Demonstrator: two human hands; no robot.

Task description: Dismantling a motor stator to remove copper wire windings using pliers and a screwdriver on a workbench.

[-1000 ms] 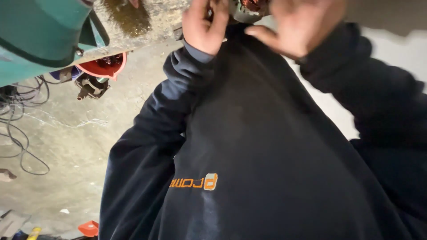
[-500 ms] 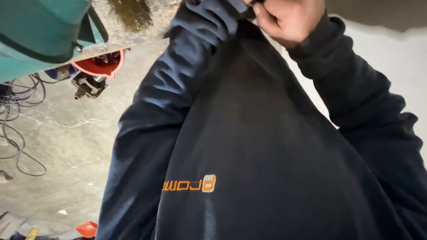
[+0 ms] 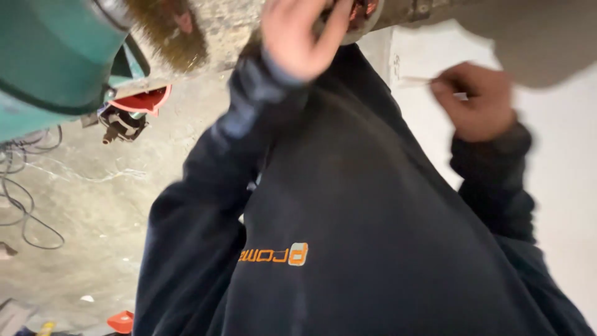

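Soft, even daylight fills the room without glare, the white wall (image 3: 559,205) bright, while motion blur smears both hands and the dark sweatshirt (image 3: 373,249).

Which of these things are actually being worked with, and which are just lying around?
In hand:
- left hand on the round fitting with copper inside
- right hand pinching a thin pale strip

Lying about:
- black cables on the floor
- red and black tool
- small red object
- teal casing
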